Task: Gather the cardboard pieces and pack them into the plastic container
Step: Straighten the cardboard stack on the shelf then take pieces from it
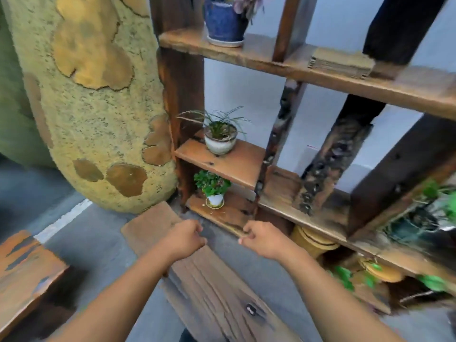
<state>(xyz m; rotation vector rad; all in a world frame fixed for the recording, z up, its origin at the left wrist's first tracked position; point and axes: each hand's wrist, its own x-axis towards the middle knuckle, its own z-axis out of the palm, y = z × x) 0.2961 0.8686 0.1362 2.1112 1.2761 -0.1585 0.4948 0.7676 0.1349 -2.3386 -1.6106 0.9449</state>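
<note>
A flat stack of corrugated cardboard pieces [341, 63] lies on the upper board of a wooden shelf unit [261, 58], far above and to the right of both hands. My left hand [186, 239] and my right hand [261, 239] hover side by side over a long wooden plank bench [222, 292]. Both have their fingers curled shut and I see nothing in them. No plastic container is in view.
Small potted plants [220, 137] [213, 191] stand on the lower shelves and a blue pot [223, 21] on the top one. A thick yellow textured pillar [93, 107] rises at the left. Another wooden bench [22, 275] is at the lower left. Woven baskets [313, 243] sit under the shelf.
</note>
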